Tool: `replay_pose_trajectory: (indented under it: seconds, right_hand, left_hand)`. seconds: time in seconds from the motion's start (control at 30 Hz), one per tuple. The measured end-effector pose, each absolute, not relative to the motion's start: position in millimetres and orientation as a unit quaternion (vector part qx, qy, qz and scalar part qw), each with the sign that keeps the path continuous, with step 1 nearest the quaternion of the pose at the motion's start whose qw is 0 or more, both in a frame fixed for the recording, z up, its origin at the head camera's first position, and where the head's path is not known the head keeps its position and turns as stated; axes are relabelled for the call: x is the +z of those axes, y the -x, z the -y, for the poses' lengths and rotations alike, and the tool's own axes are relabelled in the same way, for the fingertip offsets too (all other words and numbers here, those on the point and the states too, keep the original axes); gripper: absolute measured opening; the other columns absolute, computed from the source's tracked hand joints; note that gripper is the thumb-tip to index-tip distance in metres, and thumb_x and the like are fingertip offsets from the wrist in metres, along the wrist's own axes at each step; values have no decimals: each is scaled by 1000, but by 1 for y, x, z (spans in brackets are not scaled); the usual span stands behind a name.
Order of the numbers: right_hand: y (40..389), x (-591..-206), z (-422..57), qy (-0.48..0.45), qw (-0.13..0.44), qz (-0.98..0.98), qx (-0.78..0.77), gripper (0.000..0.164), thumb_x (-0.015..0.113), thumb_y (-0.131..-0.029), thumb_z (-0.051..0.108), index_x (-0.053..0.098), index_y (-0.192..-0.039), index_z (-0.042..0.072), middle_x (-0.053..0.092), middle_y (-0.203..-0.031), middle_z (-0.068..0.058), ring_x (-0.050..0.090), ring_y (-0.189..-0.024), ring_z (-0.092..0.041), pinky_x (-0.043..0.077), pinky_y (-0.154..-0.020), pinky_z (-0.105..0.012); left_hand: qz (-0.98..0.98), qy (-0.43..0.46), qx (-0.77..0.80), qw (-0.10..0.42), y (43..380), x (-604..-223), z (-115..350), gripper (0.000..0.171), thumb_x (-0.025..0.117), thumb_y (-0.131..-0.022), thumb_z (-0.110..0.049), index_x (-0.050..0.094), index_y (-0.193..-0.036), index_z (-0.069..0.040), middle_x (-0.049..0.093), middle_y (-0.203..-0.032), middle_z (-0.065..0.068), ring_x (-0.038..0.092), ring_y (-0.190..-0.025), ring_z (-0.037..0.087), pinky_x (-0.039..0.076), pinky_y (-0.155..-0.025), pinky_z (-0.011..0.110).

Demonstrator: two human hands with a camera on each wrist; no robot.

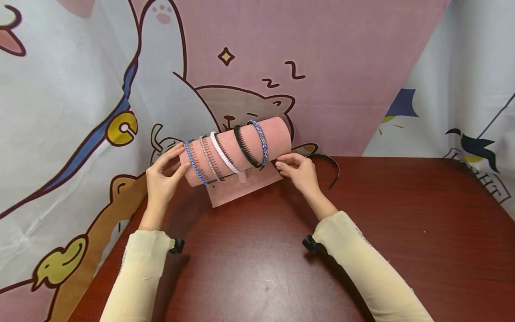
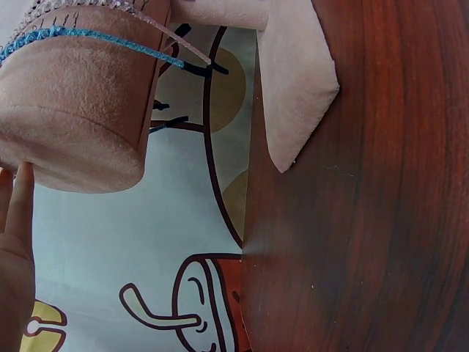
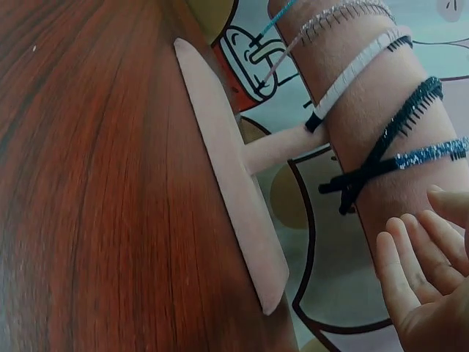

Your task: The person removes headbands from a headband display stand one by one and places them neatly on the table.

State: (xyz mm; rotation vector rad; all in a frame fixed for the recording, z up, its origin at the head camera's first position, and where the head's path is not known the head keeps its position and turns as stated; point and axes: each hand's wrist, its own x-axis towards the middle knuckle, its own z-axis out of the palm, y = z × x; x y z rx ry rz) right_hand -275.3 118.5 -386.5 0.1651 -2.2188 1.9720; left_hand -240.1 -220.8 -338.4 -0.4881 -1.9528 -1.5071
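A pink plush headband stand has a padded roll (image 1: 277,136) on a short post (image 3: 282,149) above a flat base (image 1: 227,195). Several toothed headbands circle the roll: a blue one (image 1: 195,162), a pale beaded one (image 1: 208,157), a white one (image 1: 222,153), a black one (image 1: 243,147) and a blue sparkly one (image 1: 263,142). In the right wrist view, the black and sparkly bands cross near their tips. My left hand (image 1: 162,176) touches the roll's left end with extended fingers. My right hand (image 1: 299,172) is at the roll's lower right end, fingers loosely bent.
Another dark headband (image 1: 336,167) lies on the reddish-brown table (image 1: 386,232), to the right behind my right hand. A cartoon-printed cloth (image 1: 342,67) hangs along the back and left sides, close behind the stand.
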Motion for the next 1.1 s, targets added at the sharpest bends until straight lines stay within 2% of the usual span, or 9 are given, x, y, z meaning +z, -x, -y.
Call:
replay_pose_trajectory:
  seconds: [0.23, 0.3, 0.43, 0.57, 0.8, 1.1]
  right_hand:
    - [276, -385, -107, -61, 95, 764, 635, 27, 73, -90, 10, 71, -112, -6, 72, -110, -27, 67, -77, 1, 62, -84, -42]
    - [275, -384, -104, -65, 100, 763, 635, 27, 74, -90, 10, 71, -111, -6, 72, -110, -27, 67, -77, 1, 63, -83, -38]
    - [273, -384, -98, -70, 115, 752, 645, 28, 77, -88, 14, 72, -108, -4, 73, -106, -26, 67, -76, 4, 63, -76, -23]
    - [272, -385, -92, -69, 140, 752, 641, 25, 80, -85, 17, 74, -102, -1, 75, -101, -22, 68, -75, -1, 60, -69, -16]
    - [271, -389, -81, -44, 189, 768, 610, 21, 82, -83, 19, 74, -95, 4, 76, -92, -14, 70, -78, -13, 54, -65, -13]
    - [271, -392, -72, -27, 227, 762, 606, 21, 82, -82, 16, 71, -92, 1, 75, -89, -17, 63, -70, -5, 50, -64, -11]
  left_hand:
    - [741, 181, -570, 307, 240, -339, 221, 36, 75, -84, 4, 68, -120, 8, 66, -132, 18, 64, -119, 4, 55, -92, 14]
    - [742, 179, -569, 307, 240, -339, 221, 36, 75, -84, 4, 68, -120, 8, 66, -132, 17, 64, -119, 4, 55, -92, 14]
    - [741, 178, -569, 308, 240, -339, 220, 36, 75, -84, 4, 68, -120, 8, 67, -132, 16, 64, -119, 4, 55, -92, 14]
    - [739, 180, -571, 309, 240, -339, 220, 36, 75, -85, 4, 68, -120, 8, 67, -132, 15, 64, -120, 4, 55, -92, 14]
    - [740, 179, -570, 310, 239, -338, 220, 36, 75, -85, 3, 68, -120, 6, 67, -132, 15, 64, -119, 5, 55, -92, 14]
    - [742, 176, -568, 309, 239, -338, 220, 36, 75, -85, 3, 68, -120, 7, 66, -132, 16, 64, -119, 4, 55, -92, 14]
